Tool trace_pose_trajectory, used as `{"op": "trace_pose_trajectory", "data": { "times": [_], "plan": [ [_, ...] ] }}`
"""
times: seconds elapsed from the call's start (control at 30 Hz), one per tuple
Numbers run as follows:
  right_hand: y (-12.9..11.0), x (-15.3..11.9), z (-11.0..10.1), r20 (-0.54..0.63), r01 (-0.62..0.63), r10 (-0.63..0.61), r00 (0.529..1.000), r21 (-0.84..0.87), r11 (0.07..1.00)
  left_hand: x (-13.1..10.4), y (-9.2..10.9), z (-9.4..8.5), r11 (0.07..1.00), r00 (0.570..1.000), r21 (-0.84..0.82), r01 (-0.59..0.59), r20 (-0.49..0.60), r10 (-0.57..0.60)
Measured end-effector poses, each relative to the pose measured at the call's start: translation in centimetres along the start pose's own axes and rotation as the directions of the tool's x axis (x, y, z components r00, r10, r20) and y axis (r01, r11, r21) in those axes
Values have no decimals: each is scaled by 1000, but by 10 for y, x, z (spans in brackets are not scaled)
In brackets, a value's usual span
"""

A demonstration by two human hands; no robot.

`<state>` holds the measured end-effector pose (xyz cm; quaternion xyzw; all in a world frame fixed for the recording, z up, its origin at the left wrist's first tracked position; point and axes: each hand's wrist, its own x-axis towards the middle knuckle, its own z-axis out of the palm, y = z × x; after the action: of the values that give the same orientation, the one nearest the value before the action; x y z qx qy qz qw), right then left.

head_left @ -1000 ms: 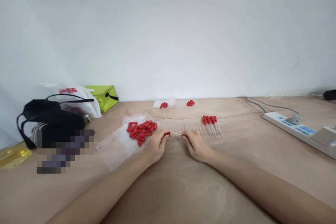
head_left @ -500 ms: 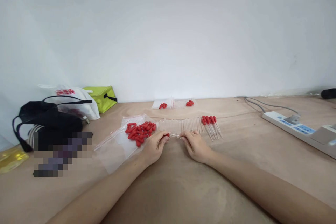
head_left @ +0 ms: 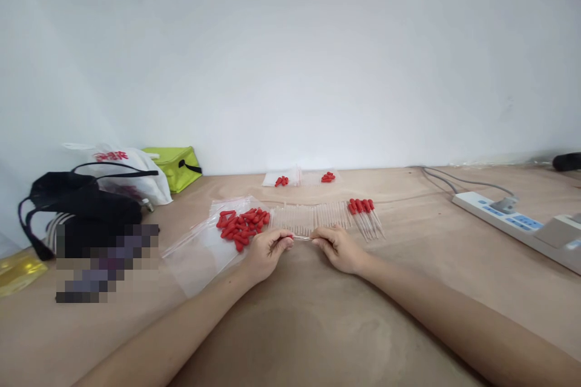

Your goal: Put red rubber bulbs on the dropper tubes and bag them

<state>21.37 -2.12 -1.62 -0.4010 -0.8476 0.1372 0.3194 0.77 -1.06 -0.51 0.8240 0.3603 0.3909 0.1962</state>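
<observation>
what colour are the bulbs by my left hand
The bulbs are red, clearest in the head view.

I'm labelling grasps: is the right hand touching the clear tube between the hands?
Touching. The head view shows the clear tube reaching into the right hand, its end hidden in the pinched grip.

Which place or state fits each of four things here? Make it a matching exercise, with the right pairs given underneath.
Column one
1. Left hand
2. Red-topped droppers
3. Lime-green bag
4. Power strip

Column two
A. Has a plug in it
B. Pinching a red bulb at a clear tube's end
C. Near the wall, left side
D. Right of the row of bare tubes

Pairs: 1-B, 2-D, 3-C, 4-A
</observation>
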Motion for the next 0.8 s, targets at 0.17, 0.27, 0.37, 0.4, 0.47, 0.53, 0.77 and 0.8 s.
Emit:
{"op": "trace_pose_trajectory", "data": {
  "times": [0.17, 0.27, 0.37, 0.4, 0.47, 0.53, 0.77, 0.8],
  "plan": [
    [4, -1, -6, 42, 50, -46, 998, -100, 994, -2, 4, -1, 998, 996, 58, -23, 89, 18],
    [4, -1, -8, 55, 72, -63, 997, -181, 981, -3, 6, 0, 992, 993, 104, -73, 103, 63],
    [2, -1, -8, 64, 89, -77, 995, -223, 971, -4, 4, 1, 981, 988, 143, -131, 106, 117],
    [2, 0, -7, 65, 94, -81, 995, -227, 969, -4, 4, 1, 977, 987, 157, -142, 102, 127],
    [0, 0, -6, 60, 100, -88, 994, -231, 968, -4, 4, 1, 971, 985, 180, -158, 99, 142],
    [-1, -1, -4, 50, 103, -94, 994, -236, 966, -4, 5, 0, 966, 983, 194, -172, 100, 155],
    [-10, -3, 2, 1, -15, 15, 1000, -43, 999, -1, 5, -2, 967, 980, 162, -196, 59, 189],
    [-11, -1, 3, -6, -50, 50, 999, 28, 998, 0, 3, -1, 979, 989, 139, -148, 0, 150]
  ]
}}
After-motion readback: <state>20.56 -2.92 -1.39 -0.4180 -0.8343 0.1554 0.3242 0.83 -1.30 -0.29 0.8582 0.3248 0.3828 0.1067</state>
